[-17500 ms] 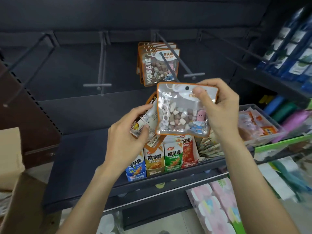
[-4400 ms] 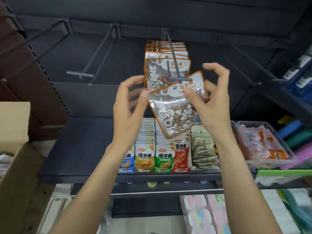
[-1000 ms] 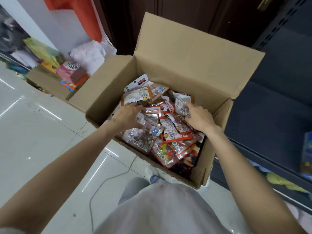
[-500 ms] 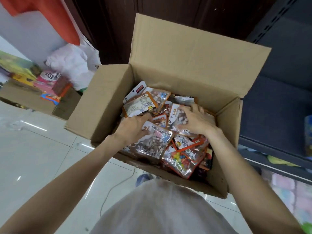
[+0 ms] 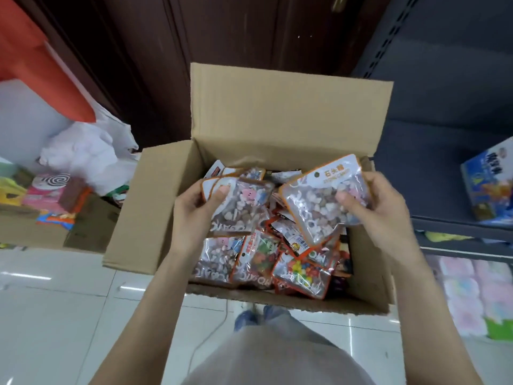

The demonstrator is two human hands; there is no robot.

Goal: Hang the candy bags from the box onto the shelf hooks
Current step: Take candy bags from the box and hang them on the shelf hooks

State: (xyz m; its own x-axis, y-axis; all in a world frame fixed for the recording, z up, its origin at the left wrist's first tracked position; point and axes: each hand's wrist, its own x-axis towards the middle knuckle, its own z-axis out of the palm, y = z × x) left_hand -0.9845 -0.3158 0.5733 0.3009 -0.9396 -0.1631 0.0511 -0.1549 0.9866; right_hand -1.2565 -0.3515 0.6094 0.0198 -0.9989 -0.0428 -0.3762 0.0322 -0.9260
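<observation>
Nearest the camera, at the bottom edge of the view, a grey garment (image 5: 277, 357) covers the person's body, with blue shoes (image 5: 254, 318) showing on the white tiled floor (image 5: 55, 315) just below the near wall of the cardboard box (image 5: 291, 115). Both forearms reach up from the lower corners over that near wall.

Along the box's near edge lie several orange-trimmed candy bags (image 5: 266, 262), overlapping one another, one showing bright multicoloured sweets, others pale pebble-like ones. The box is filled with such packets from its near edge to its far wall.

Over the middle of the box the left hand (image 5: 191, 215) grips a stone candy bag (image 5: 238, 209) by its left side, thumb curled across the front; a small pink figure shows through the clear film. This bag sits low, touching the packets under it. The right hand (image 5: 380, 209) pinches a second stone candy bag (image 5: 322, 195) by its right side, thumb on the front, fingers behind. It is tilted, its header with a round hang hole toward the box's far right corner, and lifted clear above the pile.

Behind the hands the far flap stands upright. Left of the box, on the floor, sit a white plastic bag (image 5: 88, 157) and a lower carton of colourful goods (image 5: 41, 207). Right of it is the dark shelf (image 5: 444, 168) carrying a blue carton (image 5: 488, 184) at its right edge. A dark wooden door (image 5: 222, 31) lies farthest back.
</observation>
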